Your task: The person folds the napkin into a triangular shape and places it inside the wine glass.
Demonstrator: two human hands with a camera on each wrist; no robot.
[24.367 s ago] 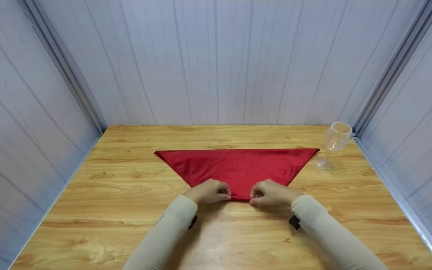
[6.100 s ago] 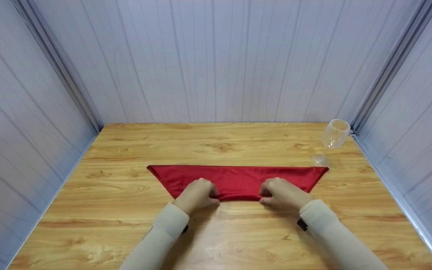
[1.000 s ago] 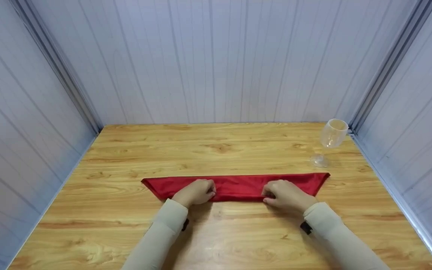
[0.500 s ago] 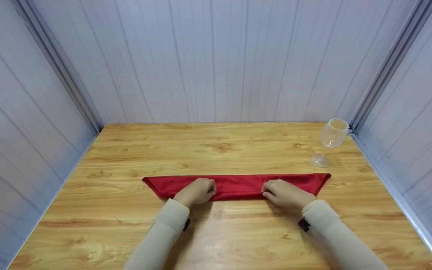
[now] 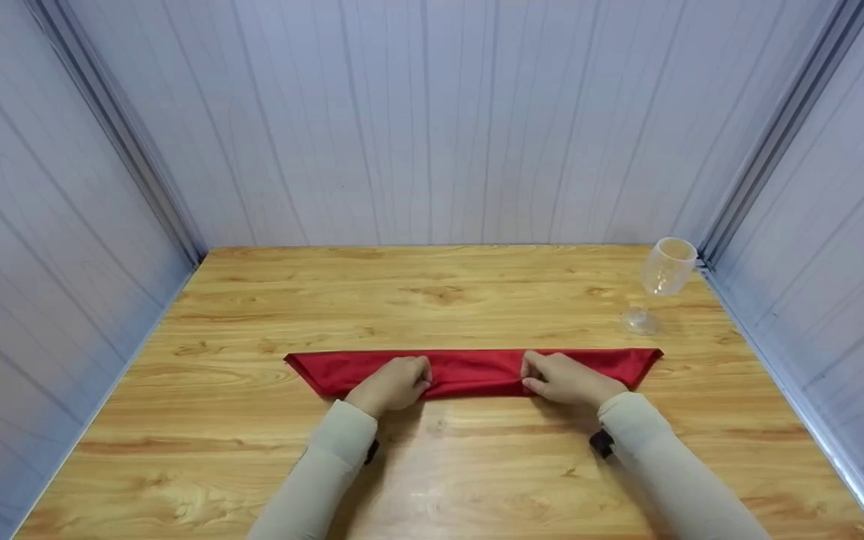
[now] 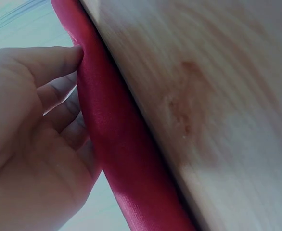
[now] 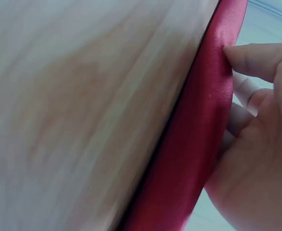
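The red cloth (image 5: 477, 369) lies on the table (image 5: 432, 465), a bit nearer the person than the middle. It is now a long, thin band with a slanted tip at each end, one at 9 o'clock and one at 3 o'clock. So I think much of the rolling or folding is done, since the band is already narrow.

The left hand (image 5: 391, 384) has its fingers curled on the near edge of the cloth, left of the middle. In the left wrist view the thumb (image 6: 44, 60) and fingers pinch the rolled edge (image 6: 117, 144). The right hand (image 5: 563, 379) does the same, right of the middle; its thumb (image 7: 256, 60) presses on the cloth (image 7: 198, 139) and the fingers sit behind it.

A flat strip still shows past the hands at 12 o'clock, so I think a little is left to turn over.

A clear glass (image 5: 664, 281) stands at about 2 o'clock, near the back right corner, apart from the cloth. Nothing is in it.
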